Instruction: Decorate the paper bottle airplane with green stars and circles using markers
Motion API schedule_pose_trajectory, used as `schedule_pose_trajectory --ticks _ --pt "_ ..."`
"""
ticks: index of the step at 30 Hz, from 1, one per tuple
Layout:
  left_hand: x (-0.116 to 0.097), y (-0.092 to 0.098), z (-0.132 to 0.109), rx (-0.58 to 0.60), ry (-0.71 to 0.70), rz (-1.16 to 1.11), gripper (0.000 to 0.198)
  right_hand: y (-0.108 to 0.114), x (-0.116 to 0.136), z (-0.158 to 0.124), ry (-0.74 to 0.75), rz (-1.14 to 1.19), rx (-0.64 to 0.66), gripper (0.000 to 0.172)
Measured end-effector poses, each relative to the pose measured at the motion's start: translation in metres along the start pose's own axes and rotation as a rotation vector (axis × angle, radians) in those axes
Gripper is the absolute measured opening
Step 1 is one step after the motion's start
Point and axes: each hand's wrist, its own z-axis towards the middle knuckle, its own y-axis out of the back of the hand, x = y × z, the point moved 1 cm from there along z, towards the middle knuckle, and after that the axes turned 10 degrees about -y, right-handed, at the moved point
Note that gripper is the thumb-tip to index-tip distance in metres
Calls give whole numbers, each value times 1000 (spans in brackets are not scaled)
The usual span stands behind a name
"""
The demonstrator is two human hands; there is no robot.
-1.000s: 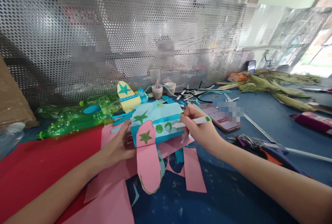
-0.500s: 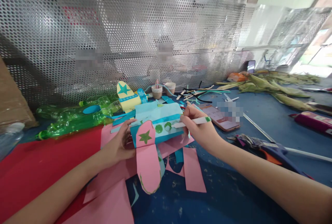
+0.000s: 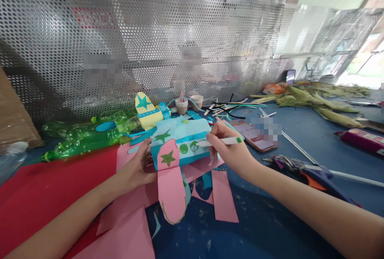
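My right hand (image 3: 229, 145) pinches a white marker (image 3: 229, 141) with a green end. The marker's tip meets a partly green circle on the pale stripe of a blue paper craft (image 3: 196, 131), beside a filled green circle. Gripping the craft's left side is my left hand (image 3: 144, 163), its fingertips partly hidden behind the paper. A pink rounded paper piece (image 3: 171, 195) with a green star hangs from the craft's front. Under the craft lie pink paper sheets (image 3: 225, 197).
Green plastic bottles (image 3: 90, 143) and a yellow paper craft (image 3: 147, 117) stand behind on the left. A phone (image 3: 255, 137), a glue gun (image 3: 306, 175) and corn husks (image 3: 309, 101) lie to the right. A perforated metal sheet (image 3: 156, 39) closes off the back.
The marker and my right hand have shifted very slightly at the circle, which shows a bit more green. On the craft's upper left, a green star is now more visible as my left fingers have moved.
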Motion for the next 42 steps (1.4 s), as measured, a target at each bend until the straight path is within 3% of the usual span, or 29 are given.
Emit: schedule_pose_trajectory --ticks 9,16,28,35,42 --pt "-3 0 0 11 -18 -29 82 -1 3 -1 -1 -34 7 24" --pt "-8 -3 1 -8 32 1 83 1 1 -1 17 -38 10 25" --pt "0 0 0 16 -9 -24 84 0 4 0 0 -18 -2 23" --pt "7 4 -1 5 -16 37 101 0 3 0 -18 -8 -9 23" --pt "2 0 0 5 -14 -32 87 1 1 0 -35 -24 -20 23"
